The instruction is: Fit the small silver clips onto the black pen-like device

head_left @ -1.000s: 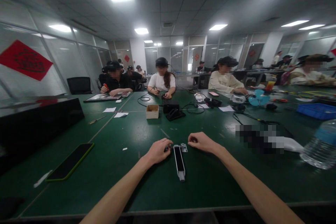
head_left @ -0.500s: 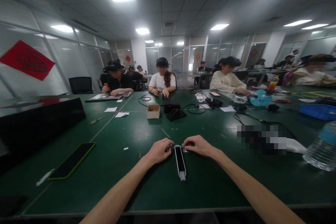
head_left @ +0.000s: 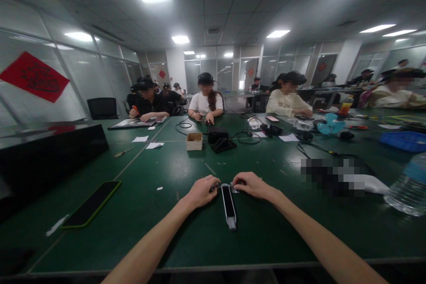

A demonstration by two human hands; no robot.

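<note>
A slim, long device (head_left: 228, 204) with a black face, a white rim and a grey end lies on the green table (head_left: 146, 226) between my hands, its grey end toward me. Just left of its far end, my left hand (head_left: 203, 191) has its fingers curled round a small dark piece, mostly hidden. On the other side, my right hand (head_left: 252, 185) pinches at a small clear or silvery piece (head_left: 235, 189), too small to name. Both hands rest close to the table top.
A phone in a green case (head_left: 91, 204) lies to the left, with a screwdriver (head_left: 124, 152) beyond it. Farther off stand a small open box (head_left: 194, 142) and a black stand (head_left: 223, 144). At right are a water bottle (head_left: 409, 186) and a blue tray (head_left: 403, 141). Several people sit opposite.
My hands and the slim device stay almost exactly where they were. Across the table, the hand of the person in cream has drawn back a little from the blue fan.
</note>
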